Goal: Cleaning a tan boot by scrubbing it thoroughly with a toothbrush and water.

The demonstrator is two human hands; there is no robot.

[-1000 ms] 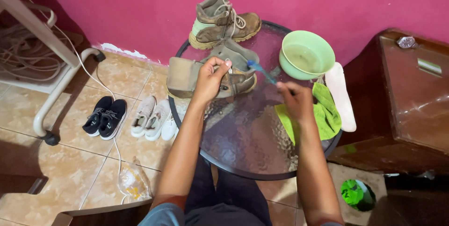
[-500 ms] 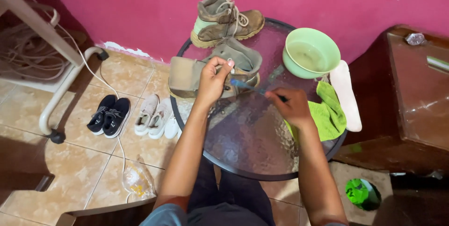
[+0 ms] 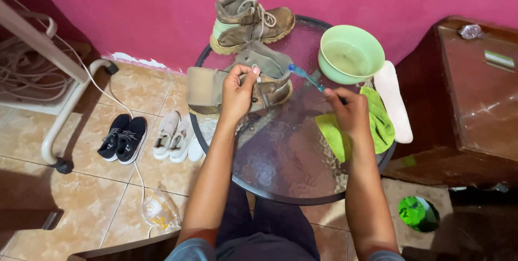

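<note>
Since half a second ago, the blue toothbrush (image 3: 307, 77) is lifted off the tan boot (image 3: 253, 80) toward the green bowl (image 3: 350, 53). Right hand (image 3: 349, 113) fingers are closed on it. On the desk (image 3: 280, 158), the boot is gripped by the left hand (image 3: 237, 92). Scrubbing seems paused; the brush likely needs wetting.

The left hand (image 3: 237, 91) grips a tan boot (image 3: 237, 80) lying on the round glass table (image 3: 280, 153); the right hand (image 3: 348, 112) holds a blue toothbrush (image 3: 306, 77) beside a green bowl (image 3: 350, 53).
</note>
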